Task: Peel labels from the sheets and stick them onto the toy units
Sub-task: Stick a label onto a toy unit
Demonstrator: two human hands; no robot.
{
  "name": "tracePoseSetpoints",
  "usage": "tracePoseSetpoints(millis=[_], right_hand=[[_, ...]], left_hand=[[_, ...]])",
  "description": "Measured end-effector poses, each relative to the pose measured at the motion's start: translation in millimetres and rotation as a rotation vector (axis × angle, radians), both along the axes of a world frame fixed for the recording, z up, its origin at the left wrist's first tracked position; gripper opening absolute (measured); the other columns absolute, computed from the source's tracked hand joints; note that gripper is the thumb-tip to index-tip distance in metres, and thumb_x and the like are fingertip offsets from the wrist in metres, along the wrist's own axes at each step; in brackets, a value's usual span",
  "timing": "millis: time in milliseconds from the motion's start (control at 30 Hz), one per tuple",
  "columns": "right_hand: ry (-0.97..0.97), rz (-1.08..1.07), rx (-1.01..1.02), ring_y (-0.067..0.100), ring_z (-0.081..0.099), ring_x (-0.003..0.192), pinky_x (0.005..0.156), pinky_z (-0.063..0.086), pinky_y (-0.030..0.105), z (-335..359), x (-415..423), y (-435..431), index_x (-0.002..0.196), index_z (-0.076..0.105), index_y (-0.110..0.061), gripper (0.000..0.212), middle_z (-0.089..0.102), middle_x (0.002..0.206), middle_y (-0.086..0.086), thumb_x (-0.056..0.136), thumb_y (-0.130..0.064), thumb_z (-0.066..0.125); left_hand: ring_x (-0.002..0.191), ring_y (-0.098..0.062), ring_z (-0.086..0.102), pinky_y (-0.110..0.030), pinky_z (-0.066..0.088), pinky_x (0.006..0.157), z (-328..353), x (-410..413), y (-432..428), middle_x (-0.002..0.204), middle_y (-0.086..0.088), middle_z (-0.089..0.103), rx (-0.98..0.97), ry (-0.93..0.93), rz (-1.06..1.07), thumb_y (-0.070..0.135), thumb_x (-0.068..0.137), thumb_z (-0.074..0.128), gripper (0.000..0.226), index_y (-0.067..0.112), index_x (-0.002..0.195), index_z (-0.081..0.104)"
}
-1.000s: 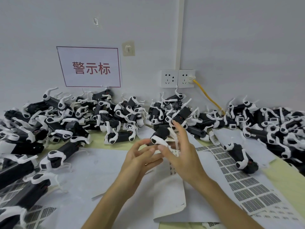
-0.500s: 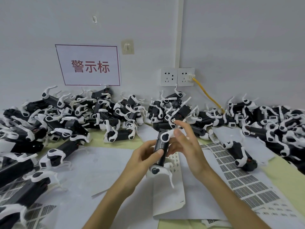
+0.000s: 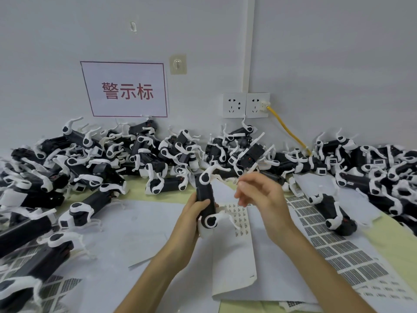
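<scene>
Right hand [image 3: 262,195] left the gripped toy unit [image 3: 205,199].

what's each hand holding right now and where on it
Left hand grips a toy unit around its black body's middle, held upright. Right hand is off it; whether it pinches a label cannot be told.

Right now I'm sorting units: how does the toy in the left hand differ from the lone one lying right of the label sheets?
The held toy stands on end, gripped by the left hand; the lone toy lies flat on paper, untouched. Both are black with white legs.
</scene>
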State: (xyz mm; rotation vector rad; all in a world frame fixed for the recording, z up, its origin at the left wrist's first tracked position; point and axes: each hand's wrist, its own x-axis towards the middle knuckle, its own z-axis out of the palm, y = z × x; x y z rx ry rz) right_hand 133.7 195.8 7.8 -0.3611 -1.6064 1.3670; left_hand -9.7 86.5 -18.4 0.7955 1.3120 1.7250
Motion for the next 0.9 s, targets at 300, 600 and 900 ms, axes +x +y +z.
tracePoseSetpoints(millis=[300,600,900], right_hand=[[-0.188,-0.021,0.078,0.014,0.072,0.072,0.066,0.052,0.020,-9,-9,-1,0.086,0.073,-0.014,0.012,0.073,0.083,-0.004,0.094,-0.005,0.071],[-0.250,-0.074,0.116,0.017,0.074,0.078,0.079,0.059,0.038,-11,-9,1,0.084,0.076,-0.017,0.011,0.076,0.084,0.000,0.094,-0.012,0.074],[-0.259,-0.101,0.123,0.017,0.074,0.079,0.084,0.059,0.043,-10,-11,0,0.080,0.076,-0.021,0.016,0.075,0.084,-0.004,0.093,-0.011,0.074]], left_hand=[[0.116,-0.014,0.069,-0.033,0.052,0.100,-3,1,-2,0.120,0.009,0.075,0.053,0.260,0.028,0.018,0.104,0.060,0.032,0.030,0.134,0.062],[0.104,-0.001,0.068,-0.011,0.052,0.078,-9,2,2,0.109,0.015,0.075,0.078,0.404,0.122,0.014,0.090,0.080,0.050,0.036,0.129,0.058],[0.103,0.000,0.066,-0.019,0.054,0.080,-14,0,3,0.101,0.019,0.070,0.060,0.527,0.195,0.022,0.083,0.088,0.061,0.041,0.126,0.049]])
